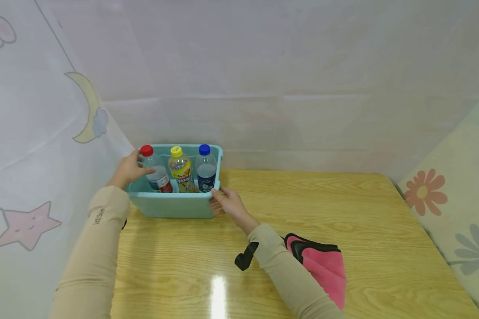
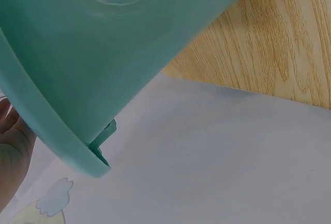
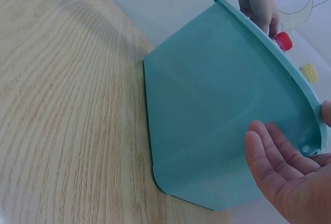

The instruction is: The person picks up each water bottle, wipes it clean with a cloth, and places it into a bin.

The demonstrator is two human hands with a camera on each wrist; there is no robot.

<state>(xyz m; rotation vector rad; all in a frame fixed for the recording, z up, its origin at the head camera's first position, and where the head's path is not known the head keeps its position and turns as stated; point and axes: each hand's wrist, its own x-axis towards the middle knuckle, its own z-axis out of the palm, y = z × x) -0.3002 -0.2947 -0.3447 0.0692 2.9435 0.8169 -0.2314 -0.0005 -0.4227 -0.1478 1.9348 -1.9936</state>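
A light-teal plastic bin [image 1: 175, 206] sits at the back left of the table, holding three bottles. The red-capped bottle [image 1: 159, 177] leans at the left, the yellow-capped bottle [image 1: 181, 170] is in the middle and the blue-capped bottle [image 1: 206, 170] at the right. My left hand [image 1: 128, 169] reaches over the bin's left side, its thumb across the red-capped bottle's shoulder and its fingers behind it. With its thumb over the rim and fingers along the outer wall, my right hand [image 1: 232, 204] grips the bin's front right corner.
A pink and black cloth item [image 1: 323, 266] lies beside my right forearm on the wood-grain table [image 1: 367, 212]. Printed white sheets [image 1: 239, 124] rise close behind the bin and at both sides. A black strap [image 1: 246, 256] hangs from the right wrist.
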